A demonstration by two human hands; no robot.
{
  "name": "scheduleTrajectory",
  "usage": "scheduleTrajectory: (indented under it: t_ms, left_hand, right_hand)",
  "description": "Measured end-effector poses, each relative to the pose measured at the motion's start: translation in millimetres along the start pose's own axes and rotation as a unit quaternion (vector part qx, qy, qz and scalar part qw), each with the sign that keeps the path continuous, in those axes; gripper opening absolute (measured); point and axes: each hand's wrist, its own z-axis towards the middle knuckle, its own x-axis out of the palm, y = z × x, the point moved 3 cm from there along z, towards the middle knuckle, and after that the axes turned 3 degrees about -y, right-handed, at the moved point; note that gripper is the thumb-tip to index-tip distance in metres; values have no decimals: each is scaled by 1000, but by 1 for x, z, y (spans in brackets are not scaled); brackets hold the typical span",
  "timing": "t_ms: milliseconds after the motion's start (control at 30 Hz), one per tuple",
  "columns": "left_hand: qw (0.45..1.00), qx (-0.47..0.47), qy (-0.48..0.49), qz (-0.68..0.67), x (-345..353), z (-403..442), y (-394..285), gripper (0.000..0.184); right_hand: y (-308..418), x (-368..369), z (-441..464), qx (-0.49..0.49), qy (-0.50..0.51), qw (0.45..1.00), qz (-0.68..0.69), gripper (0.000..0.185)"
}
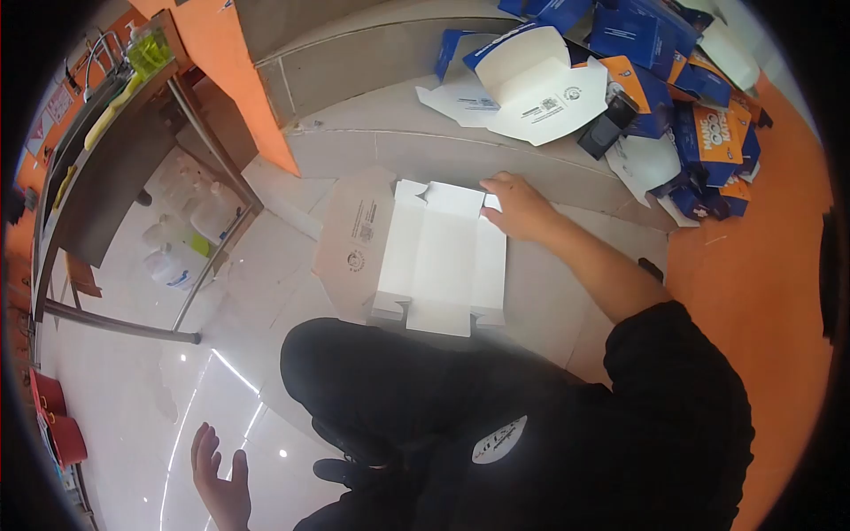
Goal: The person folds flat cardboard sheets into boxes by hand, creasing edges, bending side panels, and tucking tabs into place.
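An unfolded white cardboard box blank [443, 257] lies flat on the tiled floor by the step. Under or beside its left side is a greyish-brown printed card piece [350, 248] with small dark logos. My right hand [516, 206] pinches the blank's upper right corner flap between thumb and fingers. My left hand [221, 478] is at the lower left, away from the cardboard, with its fingers apart and nothing in it.
Blue and orange folded boxes [633, 44] pile up on the step [381, 88] at the upper right, with an opened white carton [540, 97] and a black object [608, 126] beside them. A metal-legged table [115, 323] with bottles beneath stands left. Red containers [60, 425] are lower left.
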Motion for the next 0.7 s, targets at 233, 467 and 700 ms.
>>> scheduleTrajectory:
  t_ms: [233, 467, 700]
  left_hand:
    - [1000, -7, 21, 0, 4, 6, 8, 61]
    - [1000, -20, 22, 7, 9, 11, 2, 55]
    - [988, 143, -57, -5, -1, 0, -72, 42]
  right_hand:
    - [4, 65, 17, -44, -160, 980, -111, 52]
    - [0, 71, 14, -100, -233, 964, -80, 28]
    - [-46, 45, 43, -59, -205, 970, 119, 30]
